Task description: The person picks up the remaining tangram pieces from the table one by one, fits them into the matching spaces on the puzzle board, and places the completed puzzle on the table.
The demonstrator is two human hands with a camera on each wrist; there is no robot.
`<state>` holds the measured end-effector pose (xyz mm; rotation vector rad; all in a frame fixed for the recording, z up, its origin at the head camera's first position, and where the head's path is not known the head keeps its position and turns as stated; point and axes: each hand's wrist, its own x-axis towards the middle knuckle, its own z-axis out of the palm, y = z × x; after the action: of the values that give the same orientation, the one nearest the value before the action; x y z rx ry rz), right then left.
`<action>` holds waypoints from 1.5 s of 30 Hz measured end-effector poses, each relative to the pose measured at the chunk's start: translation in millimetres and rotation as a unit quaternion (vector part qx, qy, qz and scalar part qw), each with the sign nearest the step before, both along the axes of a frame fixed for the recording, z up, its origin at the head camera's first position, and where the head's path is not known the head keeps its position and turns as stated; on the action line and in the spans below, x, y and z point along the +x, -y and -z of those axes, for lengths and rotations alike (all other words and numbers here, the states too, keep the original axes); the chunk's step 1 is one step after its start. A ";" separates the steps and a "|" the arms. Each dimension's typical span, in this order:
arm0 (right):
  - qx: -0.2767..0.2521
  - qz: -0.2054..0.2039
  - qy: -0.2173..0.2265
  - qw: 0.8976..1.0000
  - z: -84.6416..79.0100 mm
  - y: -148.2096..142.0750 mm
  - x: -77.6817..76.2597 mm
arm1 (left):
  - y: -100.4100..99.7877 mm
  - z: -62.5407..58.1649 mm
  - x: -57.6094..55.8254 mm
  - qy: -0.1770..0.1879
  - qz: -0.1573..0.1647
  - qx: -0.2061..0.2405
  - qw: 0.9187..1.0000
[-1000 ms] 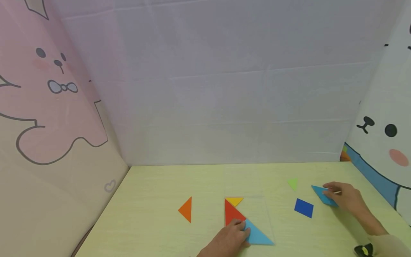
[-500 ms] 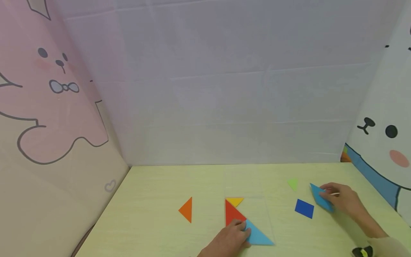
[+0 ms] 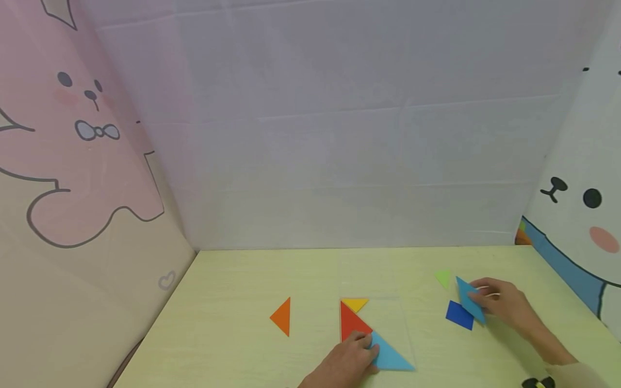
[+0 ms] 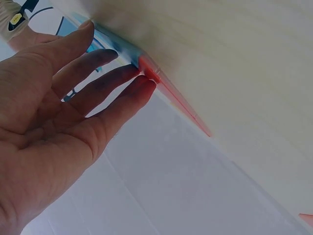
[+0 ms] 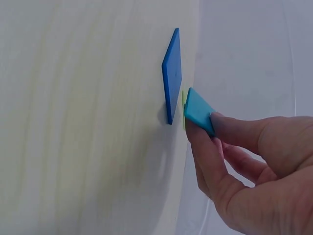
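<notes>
My right hand [image 3: 506, 307] pinches a light blue tangram parallelogram [image 3: 467, 299] between thumb and fingers. It is tilted and overlaps the dark blue square tangram piece [image 3: 457, 314] in the head view. The right wrist view shows the parallelogram [image 5: 198, 110] at the fingertips, the dark blue piece [image 5: 172, 81] lying beyond it. My left hand [image 3: 342, 360] rests its fingertips on a red triangle [image 3: 351, 319] and a light blue triangle [image 3: 390, 355] lying edge to edge. Those fingers reach out loosely at the red piece [image 4: 171, 93] in the left wrist view.
A small yellow triangle [image 3: 354, 304] lies beside the red one, within a faint clear tray outline [image 3: 409, 333]. An orange triangle [image 3: 282, 318] is to the left. A light green triangle [image 3: 443, 277] lies at the back right. Cloth walls [image 3: 301, 161] bound the table.
My right hand has moved left with the parallelogram, which has turned and now overlaps the dark blue square in the head view. The left hand has stayed in place.
</notes>
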<state>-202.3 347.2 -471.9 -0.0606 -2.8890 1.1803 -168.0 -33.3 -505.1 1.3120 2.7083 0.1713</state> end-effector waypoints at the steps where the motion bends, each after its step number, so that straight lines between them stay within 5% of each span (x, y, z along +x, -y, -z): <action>1: -0.002 -0.002 -0.001 1.000 -0.1 1.7 0.5 | 0.3 3.8 -1.3 0.001 0.001 0.001 1.000; 5: -0.008 -0.007 -0.006 1.000 0.4 6.9 1.7 | 1.6 11.5 -4.0 -0.003 0.007 0.009 1.000; 11: -0.041 -0.007 0.014 0.999 0.0 13.8 1.1 | 1.9 -19.8 7.9 0.002 -0.001 0.003 1.000; 15: -0.061 -0.007 0.027 0.998 -0.4 19.5 2.0 | 1.6 -28.5 11.9 -0.009 -0.002 0.003 1.000; 45: -0.136 -0.059 0.034 0.988 -3.3 59.2 14.7 | 0.2 -29.6 11.6 -0.009 -0.005 -0.006 1.000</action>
<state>-187.6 288.0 -468.6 0.0673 -2.7998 1.6178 -156.5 -33.5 -475.6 1.3044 2.7270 0.1458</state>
